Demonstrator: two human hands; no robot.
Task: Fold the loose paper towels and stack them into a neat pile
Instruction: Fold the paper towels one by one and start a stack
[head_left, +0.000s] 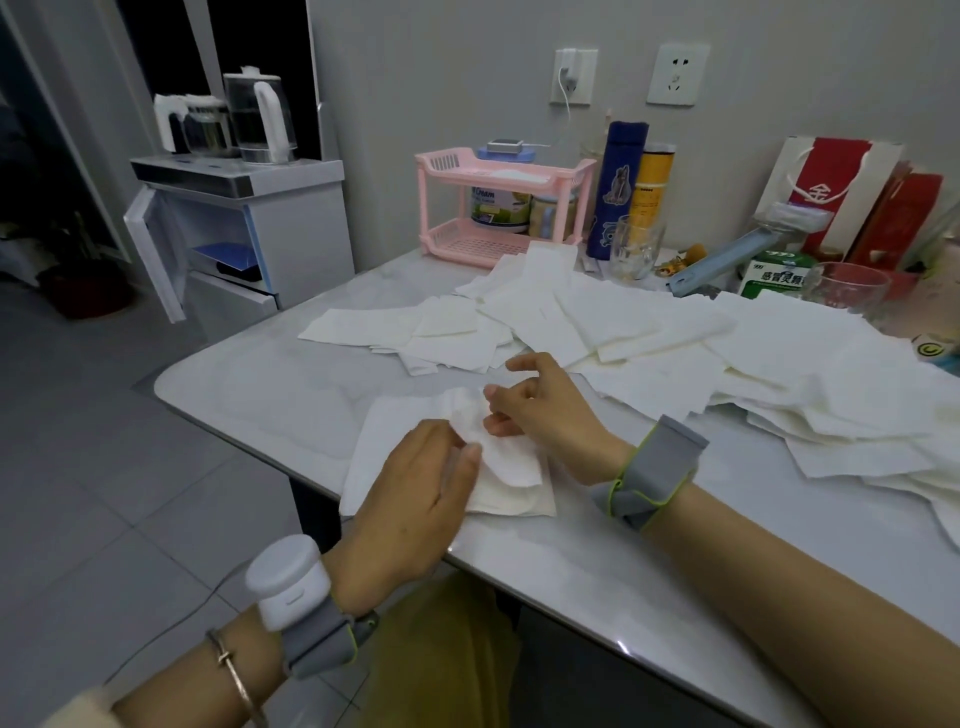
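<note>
Where the white marble-look table (270, 384) runs off the frame's right edge, the spread of loose paper towels (675, 353) is cut off with it. Nearer, both hands pinch one paper towel (483, 457) at the table's front edge: left hand (415, 493) covers its lower part, right hand (540, 400) grips the raised fold.

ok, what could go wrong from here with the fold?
1. The towel being folded lies near the table edge; a push from the left hand could slide it off.
2. The right hand pinches a crumpled part, so the fold may come out crooked.
3. Loose towels lie close behind; a sleeve or wrist could drag them.
</note>
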